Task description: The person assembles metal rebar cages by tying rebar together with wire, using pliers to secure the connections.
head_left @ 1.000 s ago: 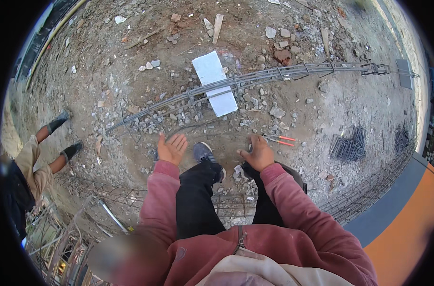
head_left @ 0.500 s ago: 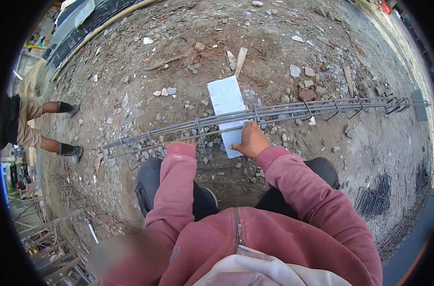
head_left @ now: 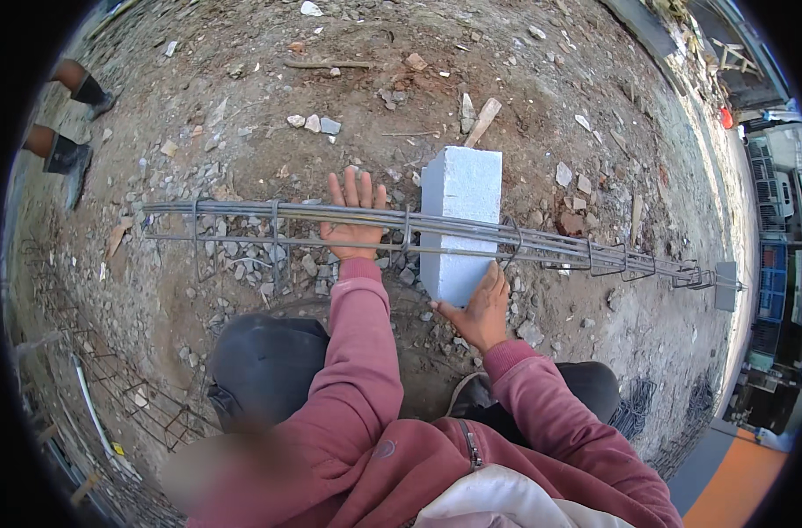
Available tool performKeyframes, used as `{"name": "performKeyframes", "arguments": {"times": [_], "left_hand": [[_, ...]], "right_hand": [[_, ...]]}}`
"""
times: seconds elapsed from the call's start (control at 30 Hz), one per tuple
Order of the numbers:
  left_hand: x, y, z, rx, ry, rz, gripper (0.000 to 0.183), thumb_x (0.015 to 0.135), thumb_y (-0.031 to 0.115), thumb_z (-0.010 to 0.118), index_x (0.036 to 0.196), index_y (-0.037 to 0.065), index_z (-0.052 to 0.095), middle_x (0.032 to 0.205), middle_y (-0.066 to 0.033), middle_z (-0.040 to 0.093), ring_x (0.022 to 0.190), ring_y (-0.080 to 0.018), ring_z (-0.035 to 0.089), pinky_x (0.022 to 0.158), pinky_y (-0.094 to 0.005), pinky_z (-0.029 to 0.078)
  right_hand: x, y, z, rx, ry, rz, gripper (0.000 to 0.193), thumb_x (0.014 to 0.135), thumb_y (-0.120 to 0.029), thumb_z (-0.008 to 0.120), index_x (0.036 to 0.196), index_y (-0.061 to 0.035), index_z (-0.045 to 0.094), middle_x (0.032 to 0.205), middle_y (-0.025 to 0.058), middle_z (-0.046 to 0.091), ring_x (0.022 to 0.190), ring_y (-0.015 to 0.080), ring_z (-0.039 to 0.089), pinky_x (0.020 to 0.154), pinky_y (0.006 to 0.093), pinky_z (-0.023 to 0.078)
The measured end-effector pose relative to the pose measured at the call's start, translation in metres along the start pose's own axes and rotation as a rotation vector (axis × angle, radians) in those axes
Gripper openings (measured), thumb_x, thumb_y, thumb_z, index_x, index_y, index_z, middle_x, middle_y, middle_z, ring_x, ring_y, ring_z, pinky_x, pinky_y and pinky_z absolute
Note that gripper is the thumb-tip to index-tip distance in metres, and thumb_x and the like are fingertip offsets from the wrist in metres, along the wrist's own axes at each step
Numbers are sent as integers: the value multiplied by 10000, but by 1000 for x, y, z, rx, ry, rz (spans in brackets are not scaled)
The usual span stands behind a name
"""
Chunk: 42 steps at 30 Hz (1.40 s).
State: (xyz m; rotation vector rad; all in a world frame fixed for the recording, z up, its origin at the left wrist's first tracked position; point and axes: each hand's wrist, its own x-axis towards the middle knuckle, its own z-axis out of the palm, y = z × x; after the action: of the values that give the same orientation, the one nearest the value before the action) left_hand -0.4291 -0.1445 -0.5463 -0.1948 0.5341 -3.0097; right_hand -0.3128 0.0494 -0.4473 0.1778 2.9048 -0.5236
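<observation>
A long cage of thin steel reinforcing bars (head_left: 335, 212) with bent wire stirrups stretches across in front of me. It crosses over a pale, light grey-white building block (head_left: 471, 180), whose top and left side both show. My left hand (head_left: 355, 231) lies palm up beneath the bars, left of the block, with its fingers straight and apart beyond them. The bars pass across that palm. My right hand (head_left: 483, 308) grips the near end of the block, thumb at the near left corner and fingers along the right side. Whether the bars touch the block I cannot tell.
Rubble and stones (head_left: 313, 123) litter the dirt ground. A small grey block (head_left: 725, 287) sits at the cage's right end. Bent wire stirrups (head_left: 634, 407) lie to the right of my knee. Another person's boots (head_left: 66, 165) stand at far left.
My left hand has come into view palm up under the bars. The block shows its left side now, where before it looked flat. My right hand has shifted to the block's near end.
</observation>
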Motion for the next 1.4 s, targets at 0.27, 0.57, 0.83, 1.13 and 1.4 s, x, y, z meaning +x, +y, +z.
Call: {"name": "performKeyframes", "arguments": {"times": [0.27, 0.57, 0.83, 1.13, 1.4], "left_hand": [[11, 6, 4, -51, -168, -13, 542, 877, 533, 409, 1315, 218, 456, 1407, -100, 372, 1273, -341, 378, 1053, -595, 208], [49, -8, 27, 29, -61, -4, 569, 904, 570, 243, 1284, 224, 487, 1433, -89, 335, 1296, -320, 341, 1059, -594, 171], [91, -11, 27, -26, -133, -89, 575, 884, 585, 322, 1324, 228, 416, 1409, -113, 357, 1276, -310, 363, 1032, -591, 248], [78, -4, 13, -22, -204, -65, 637, 873, 576, 362, 1390, 207, 316, 1457, -108, 272, 1308, -316, 314, 1052, -592, 214], [63, -12, -1, 623, 522, 291, 491, 900, 434, 368, 1190, 61, 504, 1133, -143, 551, 1065, -254, 498, 951, -425, 368]], "right_hand": [[6, -19, 41, -103, 125, 176, 1281, 519, -408, 830, 1344, 113, 0, 1347, 338, 169, 1236, 466, 248, 1042, 494, 228], [50, -42, 4, -38, 158, 290, 1122, 516, -341, 803, 1339, 76, 164, 1296, 288, 282, 1219, 431, 297, 1037, 476, 246], [75, -61, -21, -12, 317, 328, 1059, 457, -284, 798, 1314, 43, 270, 1254, 216, 406, 1198, 352, 382, 1021, 390, 328], [58, -53, 0, -28, 257, 368, 995, 442, -267, 801, 1284, -66, 310, 1260, 170, 368, 1201, 353, 350, 1034, 449, 266], [60, -46, -3, 28, 291, 351, 967, 438, -269, 802, 1268, -99, 337, 1271, 187, 356, 1203, 370, 334, 1000, 485, 265]]}}
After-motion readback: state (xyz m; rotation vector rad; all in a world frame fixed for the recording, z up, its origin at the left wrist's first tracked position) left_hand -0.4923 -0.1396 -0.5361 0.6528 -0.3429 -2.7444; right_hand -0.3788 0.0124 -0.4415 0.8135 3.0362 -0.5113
